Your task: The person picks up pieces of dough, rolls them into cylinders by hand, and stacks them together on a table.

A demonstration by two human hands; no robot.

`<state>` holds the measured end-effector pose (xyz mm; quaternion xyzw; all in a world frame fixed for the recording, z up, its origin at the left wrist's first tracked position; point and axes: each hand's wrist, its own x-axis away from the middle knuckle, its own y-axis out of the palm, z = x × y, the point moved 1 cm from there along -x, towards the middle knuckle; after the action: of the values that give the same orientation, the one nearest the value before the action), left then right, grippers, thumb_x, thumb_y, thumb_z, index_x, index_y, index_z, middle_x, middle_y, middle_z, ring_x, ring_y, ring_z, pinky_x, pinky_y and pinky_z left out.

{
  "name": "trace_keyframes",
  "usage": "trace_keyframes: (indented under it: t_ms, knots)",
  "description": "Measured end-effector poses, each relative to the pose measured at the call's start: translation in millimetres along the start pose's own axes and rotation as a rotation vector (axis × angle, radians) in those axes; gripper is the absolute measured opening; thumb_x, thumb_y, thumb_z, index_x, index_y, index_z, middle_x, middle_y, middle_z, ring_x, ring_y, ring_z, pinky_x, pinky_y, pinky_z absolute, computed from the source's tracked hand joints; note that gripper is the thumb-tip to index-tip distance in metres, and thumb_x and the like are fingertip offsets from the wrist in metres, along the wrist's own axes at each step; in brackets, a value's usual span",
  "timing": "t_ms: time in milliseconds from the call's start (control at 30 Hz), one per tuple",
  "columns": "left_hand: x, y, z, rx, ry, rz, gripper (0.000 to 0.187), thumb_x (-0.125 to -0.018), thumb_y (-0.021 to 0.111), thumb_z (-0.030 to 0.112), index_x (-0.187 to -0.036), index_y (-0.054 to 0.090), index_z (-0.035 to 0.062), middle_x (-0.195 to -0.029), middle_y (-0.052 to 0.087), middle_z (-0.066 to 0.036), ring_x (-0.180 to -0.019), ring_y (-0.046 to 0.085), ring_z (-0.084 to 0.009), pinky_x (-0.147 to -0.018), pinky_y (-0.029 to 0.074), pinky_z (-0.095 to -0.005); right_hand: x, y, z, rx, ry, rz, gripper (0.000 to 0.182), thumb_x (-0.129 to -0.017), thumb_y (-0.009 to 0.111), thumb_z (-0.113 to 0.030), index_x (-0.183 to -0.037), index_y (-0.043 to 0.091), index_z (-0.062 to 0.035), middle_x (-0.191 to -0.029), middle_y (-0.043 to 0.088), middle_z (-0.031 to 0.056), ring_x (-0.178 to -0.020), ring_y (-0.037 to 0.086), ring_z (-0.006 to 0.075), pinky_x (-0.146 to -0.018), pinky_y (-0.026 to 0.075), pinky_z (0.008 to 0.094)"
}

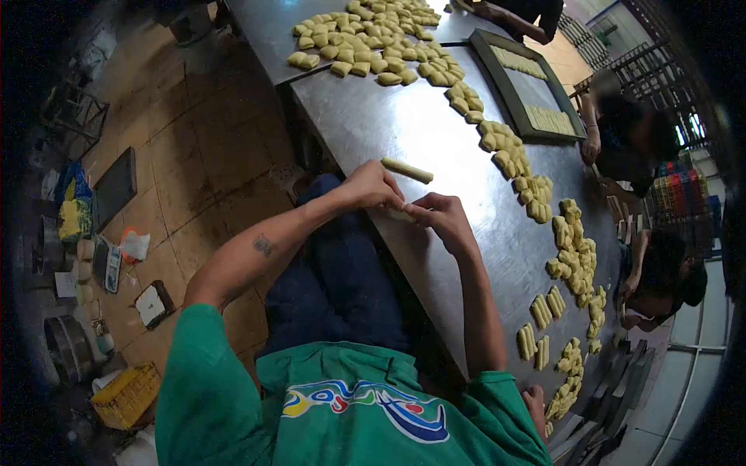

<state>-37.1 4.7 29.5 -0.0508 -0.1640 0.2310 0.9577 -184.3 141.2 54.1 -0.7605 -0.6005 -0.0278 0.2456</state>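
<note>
Both my hands meet over the near edge of the metal table (365, 116). My left hand (373, 186) is closed, its fingertips pinched together. My right hand (443, 219) is pinched too, its fingertips touching those of my left. Something pale shows between and just below the fingers, too small to make out. Just beyond my hands a rolled stick of dough (407, 170) lies on the metal. Farther off, a long row of cut dough pieces (501, 147) curves across the table and joins a large pile (365, 39) at the far end.
A tray (556, 97) with rows of dough sticks stands at the back right. Short dough sticks (542, 311) lie in groups at the right. Several people work along the opposite side. A yellow crate (124, 396) stands on the floor at lower left.
</note>
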Motion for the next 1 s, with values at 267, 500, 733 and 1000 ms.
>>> trace_keyframes:
  t_ms: [267, 500, 733, 1000]
  knots:
    - [12.2, -21.0, -24.4, -0.607, 0.147, 0.229, 0.038, -0.071, 0.080, 0.046, -0.074, 0.071, 0.0091, -0.075, 0.067, -0.007, -0.076, 0.065, -0.0246, -0.070, 0.048, -0.0383, -14.9, -6.0, 25.9, 0.279, 0.127, 0.018, 0.035, -0.080, 0.077, -0.031, -0.078, 0.070, 0.0034, -0.062, 0.065, 0.0099, -0.058, 0.061, 0.0149, -0.054, 0.049, 0.0338]
    - [12.9, -10.3, -20.9, -0.682, 0.031, 0.260, 0.045, -0.063, 0.080, 0.058, -0.071, 0.070, 0.0148, -0.086, 0.062, -0.004, -0.095, 0.055, -0.0255, -0.082, 0.035, -0.0438, -14.5, -0.2, 11.5, 0.302, 0.219, 0.038, 0.044, -0.075, 0.081, -0.038, -0.068, 0.069, 0.0043, -0.055, 0.062, 0.0063, -0.048, 0.057, 0.0125, -0.045, 0.044, 0.0279]
    - [-4.4, -21.0, -16.1, -0.777, 0.104, 0.021, 0.046, -0.062, 0.079, 0.057, -0.074, 0.065, 0.0153, -0.095, 0.059, -0.007, -0.105, 0.049, -0.0301, -0.084, 0.031, -0.0476, -24.9, -10.5, 10.8, 0.576, 0.376, -0.009, 0.058, -0.072, 0.079, -0.053, -0.066, 0.071, 0.0038, -0.053, 0.061, 0.0088, -0.048, 0.056, 0.0122, -0.045, 0.043, 0.0306]
    - [-12.1, -19.8, -13.7, -0.801, 0.104, 0.075, 0.057, -0.053, 0.080, 0.067, -0.063, 0.063, 0.0132, -0.089, 0.059, -0.007, -0.099, 0.051, -0.0288, -0.085, 0.030, -0.0458, -35.2, -13.6, 7.1, 0.843, 0.108, -0.075, 0.072, -0.061, 0.072, -0.074, -0.068, 0.073, -0.0023, -0.056, 0.063, 0.0099, -0.052, 0.062, 0.0210, -0.055, 0.048, 0.0382]
